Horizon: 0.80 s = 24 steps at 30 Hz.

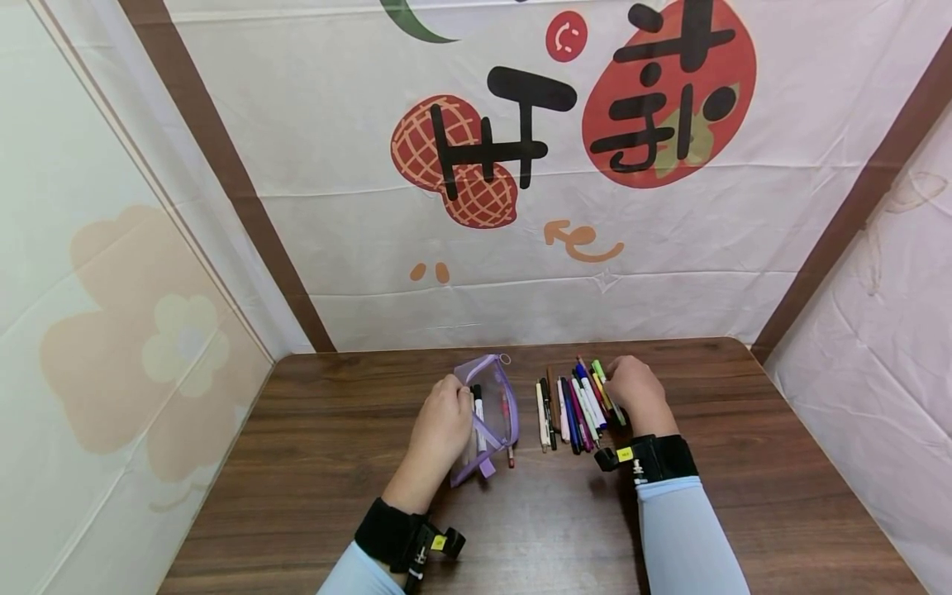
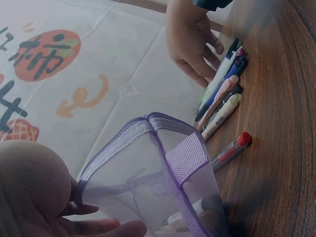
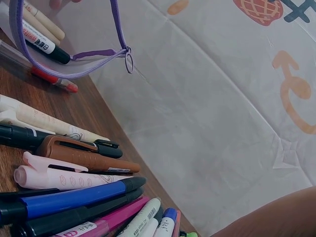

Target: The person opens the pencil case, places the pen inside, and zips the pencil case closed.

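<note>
My left hand grips the side of a purple-edged mesh pencil case, fingers outside the mesh. The case stands with its zipped mouth open; a white marker with a black cap and cream pens show inside. My right hand is at the right end of a row of pens, its fingertips down beside a green-capped pen. In the left wrist view its fingers look loosely bent, with gaps between them, and the tips are partly behind the pens.
Between case and row, a red-capped pen lies on the wooden table. The row includes a brown pen, a pink pen and a blue pen. Behind the table hangs a printed white cloth.
</note>
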Motion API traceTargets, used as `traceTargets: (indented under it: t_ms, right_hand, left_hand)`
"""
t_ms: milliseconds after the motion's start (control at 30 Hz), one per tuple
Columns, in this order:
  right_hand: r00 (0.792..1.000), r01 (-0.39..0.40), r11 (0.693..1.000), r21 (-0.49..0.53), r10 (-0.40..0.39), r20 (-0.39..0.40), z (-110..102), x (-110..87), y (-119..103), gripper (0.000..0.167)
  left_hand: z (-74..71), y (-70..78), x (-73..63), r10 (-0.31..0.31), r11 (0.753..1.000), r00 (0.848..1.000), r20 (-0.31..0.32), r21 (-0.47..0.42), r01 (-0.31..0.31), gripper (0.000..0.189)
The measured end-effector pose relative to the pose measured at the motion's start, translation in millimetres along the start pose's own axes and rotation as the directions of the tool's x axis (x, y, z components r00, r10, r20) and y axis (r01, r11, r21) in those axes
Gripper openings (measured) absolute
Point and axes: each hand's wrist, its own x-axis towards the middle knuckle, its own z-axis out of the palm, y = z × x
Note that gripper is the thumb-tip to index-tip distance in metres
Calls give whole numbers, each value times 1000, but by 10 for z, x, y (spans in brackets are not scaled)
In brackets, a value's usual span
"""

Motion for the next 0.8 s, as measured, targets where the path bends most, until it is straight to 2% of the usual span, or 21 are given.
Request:
traceTargets:
  t_ms: [300,533,800]
  right_hand:
    - [1000,-6,1000,-26,6,-13,-12,-38,-14,42]
    - [1000,-14,999,-44,13,-12,1,-16,-2,35]
    - [1000,-24,997,-69,23,-12,4,23,16,34]
  left_hand:
    - [-6,10,-12,-1,1000,1000,3,0,1,25]
    - [1,11,-6,-1,1000,1000,14,2,1,25]
    - [7,8,0,5,1000,1000,2,6,-5,24]
